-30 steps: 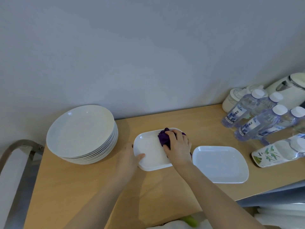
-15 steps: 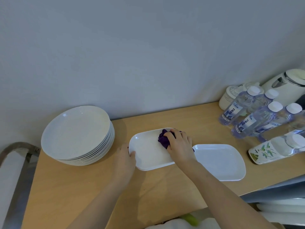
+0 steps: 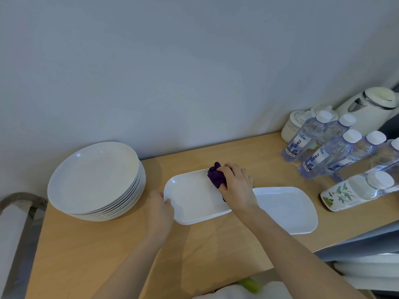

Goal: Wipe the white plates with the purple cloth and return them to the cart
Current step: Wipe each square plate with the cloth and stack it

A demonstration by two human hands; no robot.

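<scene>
A white rectangular plate (image 3: 192,196) lies on the wooden cart top (image 3: 90,251), its right end resting over a second rectangular plate (image 3: 287,209). My right hand (image 3: 236,185) grips a bunched purple cloth (image 3: 216,175) and presses it on the far right part of the first plate. My left hand (image 3: 160,209) holds that plate's left edge, thumb on the rim. A stack of several round white plates (image 3: 95,176) sits at the far left.
Several water bottles (image 3: 323,147) stand at the right, with one flowered bottle (image 3: 354,190) lying down. A white kettle (image 3: 371,108) and lidded jars (image 3: 295,124) sit by the wall. A metal cart handle (image 3: 15,200) curves at the left. White items (image 3: 367,270) sit on a lower shelf at the bottom right.
My right hand has slid the cloth a little toward the plate's far right end. My left hand shifted along the plate's left edge. The camera view drifted slightly.
</scene>
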